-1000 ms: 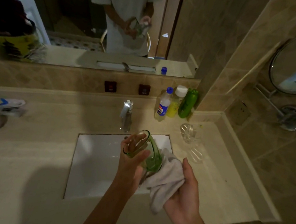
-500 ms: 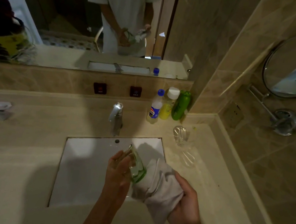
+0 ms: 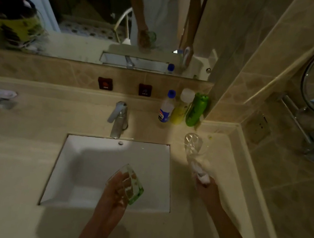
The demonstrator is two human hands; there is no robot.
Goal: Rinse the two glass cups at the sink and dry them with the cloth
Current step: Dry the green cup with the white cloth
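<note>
Green-tinted cup [image 3: 130, 185] clasped in left hand [image 3: 116, 193] over sink [image 3: 85, 169]; cloth [image 3: 200, 175] bunched in right hand [image 3: 207, 191], beside clear cup [image 3: 193, 142].

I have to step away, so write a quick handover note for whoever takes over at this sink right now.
Left hand: holds the green-tinted glass cup, tilted, over the white rectangular sink.
Right hand: grips the white cloth on the beige counter, reaching toward the clear glass cup.
Clear cup stands on the counter right of the sink, below three bottles.
Done: cannot tell how dry the green cup is.
Left: wipe the clear cup; tap shows no water running.
</note>
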